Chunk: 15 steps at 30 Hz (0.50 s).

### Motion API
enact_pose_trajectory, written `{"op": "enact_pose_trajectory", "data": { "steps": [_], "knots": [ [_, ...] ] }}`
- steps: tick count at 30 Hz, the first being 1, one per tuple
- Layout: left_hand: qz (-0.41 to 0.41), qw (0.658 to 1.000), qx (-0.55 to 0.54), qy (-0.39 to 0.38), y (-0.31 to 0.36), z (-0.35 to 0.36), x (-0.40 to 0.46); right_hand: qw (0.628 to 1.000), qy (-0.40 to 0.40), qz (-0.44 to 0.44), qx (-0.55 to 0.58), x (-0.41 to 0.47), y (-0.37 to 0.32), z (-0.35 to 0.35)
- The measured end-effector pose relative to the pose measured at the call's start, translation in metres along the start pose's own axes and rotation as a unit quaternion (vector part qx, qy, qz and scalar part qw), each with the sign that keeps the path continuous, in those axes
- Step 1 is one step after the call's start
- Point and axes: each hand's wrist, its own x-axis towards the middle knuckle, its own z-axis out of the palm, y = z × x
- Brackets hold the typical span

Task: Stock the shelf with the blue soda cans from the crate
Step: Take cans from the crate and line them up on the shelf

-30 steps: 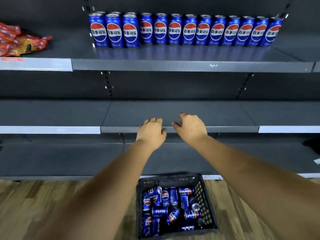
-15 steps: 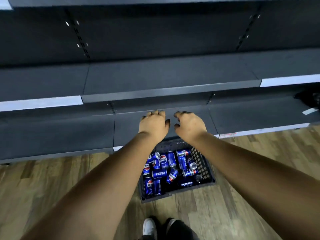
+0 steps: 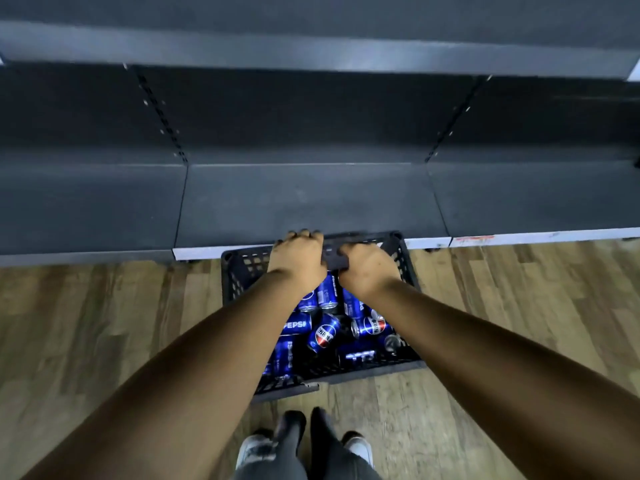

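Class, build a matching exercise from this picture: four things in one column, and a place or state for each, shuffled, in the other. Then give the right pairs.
Column one:
1. blue soda cans
2. black crate
3. left hand
4. bottom shelf

Column two:
A. stands on the wooden floor against the shelf's front edge
B. bare dark board
C. lie jumbled inside the crate
D. at the crate's far rim, beside the right hand

Pairs: 1-C, 2-A, 3-D, 4-B
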Motion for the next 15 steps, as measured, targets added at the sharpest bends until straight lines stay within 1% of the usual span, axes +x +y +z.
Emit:
{"op": "enact_pose_trajectory", "data": {
  "steps": [2, 6, 10, 13, 15],
  "knots": [
    [-0.013, 1.0, 0.003, -0.01, -0.013, 0.05, 0.017, 1.0, -0.007, 0.017, 0.022, 0.026, 0.018, 0.048],
    [0.0, 0.999, 0.015, -0.05, -0.034, 0.134, 0.039, 0.992, -0.015, 0.068, 0.103, 0.068, 0.051, 0.133],
    [0.004, 0.993, 0.018, -0.113, -0.057, 0.22, 0.066, 0.962, -0.02, 0.158, 0.221, 0.109, 0.084, 0.219],
    [-0.005, 0.988, -0.012, -0.153, -0.069, 0.274, 0.086, 0.945, -0.059, 0.219, 0.237, 0.138, 0.108, 0.273],
    [-0.006, 0.985, -0.022, -0.173, -0.076, 0.303, 0.098, 0.94, -0.072, 0.25, 0.222, 0.153, 0.12, 0.3]
  ]
}}
